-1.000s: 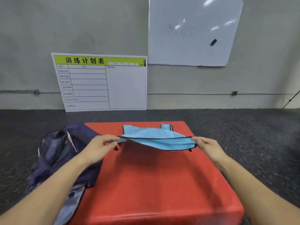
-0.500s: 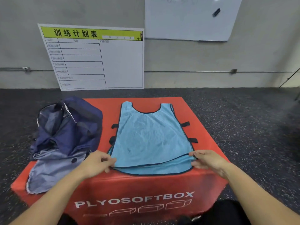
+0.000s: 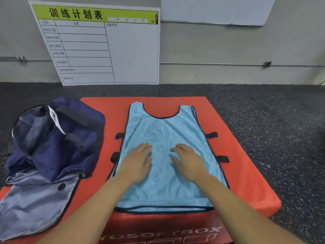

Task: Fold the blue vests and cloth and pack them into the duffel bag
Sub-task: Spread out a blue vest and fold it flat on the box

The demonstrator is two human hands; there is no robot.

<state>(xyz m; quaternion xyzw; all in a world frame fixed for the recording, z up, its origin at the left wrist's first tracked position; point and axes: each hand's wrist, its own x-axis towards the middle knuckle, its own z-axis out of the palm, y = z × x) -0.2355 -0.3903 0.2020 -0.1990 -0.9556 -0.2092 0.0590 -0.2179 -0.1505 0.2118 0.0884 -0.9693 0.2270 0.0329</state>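
Note:
A light blue vest point(image 3: 163, 131) with dark trim and black side straps lies spread flat on the red soft box point(image 3: 233, 166), neck hole at the far end. My left hand point(image 3: 136, 162) and my right hand point(image 3: 189, 162) lie palm down on the middle of the vest, fingers straight, side by side with a gap between them. A dark blue duffel bag point(image 3: 52, 143) sits open and crumpled on the left part of the box, its grey lining spilling toward me.
A white schedule board with a green header point(image 3: 102, 44) leans on the wall behind the box. A whiteboard point(image 3: 216, 9) hangs above it. Dark speckled floor point(image 3: 274, 120) surrounds the box.
The vest was held up by its bottom corners, then laid flat on the box. Both hands let go of the hem and moved onto the middle of the vest.

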